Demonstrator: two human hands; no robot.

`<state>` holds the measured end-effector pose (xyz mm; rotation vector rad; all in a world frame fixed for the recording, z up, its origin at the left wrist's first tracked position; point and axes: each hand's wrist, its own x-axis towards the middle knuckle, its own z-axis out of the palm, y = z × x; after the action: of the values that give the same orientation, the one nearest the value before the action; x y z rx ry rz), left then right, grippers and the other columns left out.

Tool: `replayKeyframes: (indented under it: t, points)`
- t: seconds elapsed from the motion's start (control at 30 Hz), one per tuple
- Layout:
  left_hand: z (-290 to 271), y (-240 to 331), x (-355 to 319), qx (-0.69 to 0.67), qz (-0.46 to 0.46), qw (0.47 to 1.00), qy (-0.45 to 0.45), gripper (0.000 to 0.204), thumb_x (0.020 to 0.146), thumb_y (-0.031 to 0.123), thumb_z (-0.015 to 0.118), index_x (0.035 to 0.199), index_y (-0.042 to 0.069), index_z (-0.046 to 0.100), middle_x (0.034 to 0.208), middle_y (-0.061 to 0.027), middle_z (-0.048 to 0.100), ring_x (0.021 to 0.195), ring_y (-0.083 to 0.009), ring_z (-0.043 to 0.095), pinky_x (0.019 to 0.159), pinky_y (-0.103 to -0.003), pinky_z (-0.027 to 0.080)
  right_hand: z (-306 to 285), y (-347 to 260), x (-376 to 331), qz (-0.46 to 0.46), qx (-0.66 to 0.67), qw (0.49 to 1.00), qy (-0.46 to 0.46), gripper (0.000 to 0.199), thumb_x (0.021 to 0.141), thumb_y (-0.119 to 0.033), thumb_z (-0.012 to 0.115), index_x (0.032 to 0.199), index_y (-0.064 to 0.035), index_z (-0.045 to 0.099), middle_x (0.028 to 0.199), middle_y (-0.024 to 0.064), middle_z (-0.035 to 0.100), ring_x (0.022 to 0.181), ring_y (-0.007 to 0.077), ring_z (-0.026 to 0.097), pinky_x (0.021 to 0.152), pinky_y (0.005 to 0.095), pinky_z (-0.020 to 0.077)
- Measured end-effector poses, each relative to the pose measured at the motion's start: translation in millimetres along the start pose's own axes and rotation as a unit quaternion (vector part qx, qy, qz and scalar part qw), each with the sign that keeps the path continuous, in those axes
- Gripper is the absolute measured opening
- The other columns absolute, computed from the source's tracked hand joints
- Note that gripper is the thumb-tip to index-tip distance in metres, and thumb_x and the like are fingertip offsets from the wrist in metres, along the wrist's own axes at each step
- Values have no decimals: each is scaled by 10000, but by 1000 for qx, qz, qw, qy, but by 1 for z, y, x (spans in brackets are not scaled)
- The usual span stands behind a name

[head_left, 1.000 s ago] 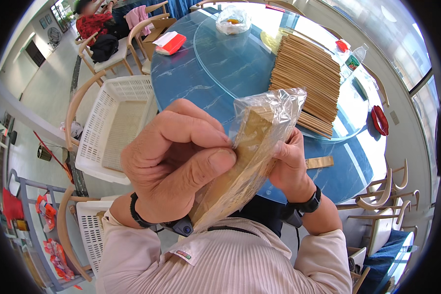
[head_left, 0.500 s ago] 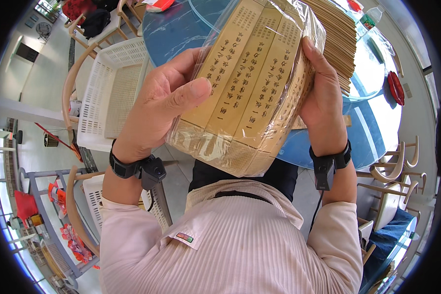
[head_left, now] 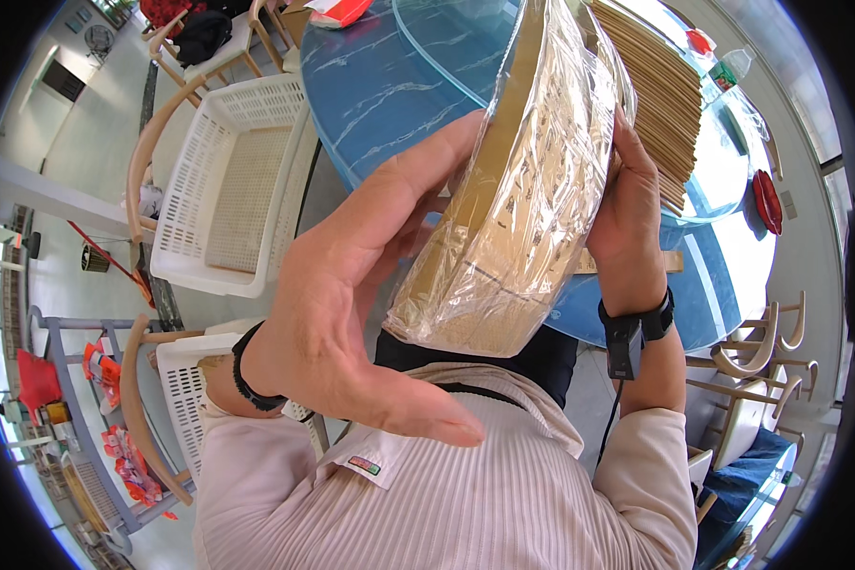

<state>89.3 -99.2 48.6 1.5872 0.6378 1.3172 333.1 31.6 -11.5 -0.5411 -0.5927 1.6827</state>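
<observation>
A tan packet [head_left: 518, 209] in clear, shiny plastic stands tilted in front of me, its narrow side turned toward me. Dark printed characters show through the wrap. My right hand [head_left: 629, 214] grips its right side, thumb along the edge. My left hand [head_left: 351, 275] is open at the packet's left side, thumb stretched far away toward my shirt. The left fingertips go behind the packet, so I cannot tell how firmly they touch it. Beyond the packet, a stack of brown, thin-edged pieces [head_left: 660, 100] lies on the blue round table [head_left: 389, 71].
A white perforated basket [head_left: 176, 233] sits to the left by a wooden chair [head_left: 152, 142]. A red-and-white packet [head_left: 340, 11] lies at the table's far left edge. At the right are a plastic bottle [head_left: 730, 68], a red object [head_left: 768, 201] and several chairs.
The packet has turned from its broad printed face to its narrow side. My left thumb has come off its front and swung down toward me. My right hand keeps its grip.
</observation>
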Motion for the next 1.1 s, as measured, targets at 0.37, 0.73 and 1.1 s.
replayKeyframes:
  t: [0.37,0.73,1.1]
  points:
    - [-2,-19,-18,115,102,986,72,954,777,85,934,1534,-93,381,1487,-239,551,1347,-275,600,1107,-395,508,19,17,2,-18,65,998,-15,448,1089,-291,579,1427,3,562,1314,186,724,1109,254,766,963,419,640]
    - [-8,-16,-17,130,125,981,78,736,699,61,968,1284,64,522,1151,-125,554,983,-141,585,898,-282,502,32,22,-1,-3,64,998,-18,374,1089,-307,593,1320,-18,639,1153,162,776,964,217,798,800,375,681]
    - [-28,-52,-18,19,65,945,319,398,835,35,871,1180,-15,679,1032,-29,687,890,-78,628,803,-233,504,24,41,2,14,-47,997,57,455,1041,-268,667,1394,5,580,1307,140,712,1175,235,707,1029,402,563]
